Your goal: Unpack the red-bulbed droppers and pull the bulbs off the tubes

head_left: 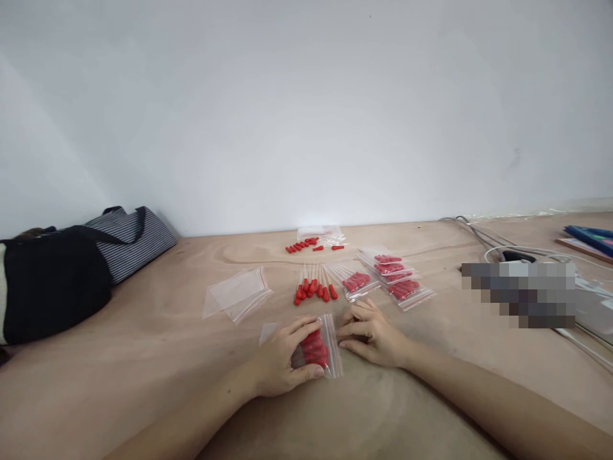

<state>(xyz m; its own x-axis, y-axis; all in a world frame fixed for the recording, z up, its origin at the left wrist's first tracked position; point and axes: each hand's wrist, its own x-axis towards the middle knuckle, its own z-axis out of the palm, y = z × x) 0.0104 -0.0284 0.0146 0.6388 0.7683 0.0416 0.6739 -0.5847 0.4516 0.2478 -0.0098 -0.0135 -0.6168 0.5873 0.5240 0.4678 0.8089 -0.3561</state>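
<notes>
My left hand (282,361) lies over a small clear zip bag (320,348) filled with red-capped droppers, fingers curled on it and pressing it to the wooden table (143,358). My right hand (371,335) rests beside the bag's right edge, fingers together touching its sealed strip. Just beyond lie loose droppers with red bulbs (313,287) in a row, and filled zip bags (395,278) to their right. Empty clear bags (237,294) lie to the left. Loose red caps (304,244) sit near the wall.
A black bag (50,281) and a striped bag (134,239) sit at the left against the white wall. Cables (483,239), a blurred patch (520,294) and blue items (591,237) occupy the right side.
</notes>
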